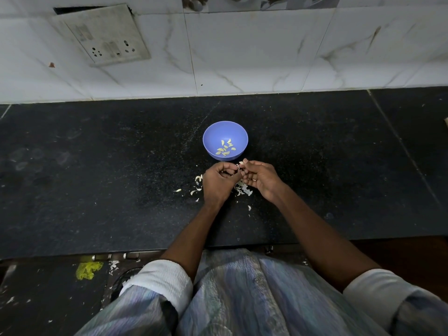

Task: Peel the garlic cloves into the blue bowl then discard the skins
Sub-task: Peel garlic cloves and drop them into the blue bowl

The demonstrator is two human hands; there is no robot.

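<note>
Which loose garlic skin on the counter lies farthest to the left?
The small pale skin lying alone on the dark counter, left of the scraps beside the left hand.

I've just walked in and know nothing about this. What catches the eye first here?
The blue bowl in the middle of the black counter, with peeled cloves inside. Just in front of it, the left hand and right hand pinch a garlic clove, over scattered white skins.

Dim, soft light; wide-angle edge distortion.
</note>
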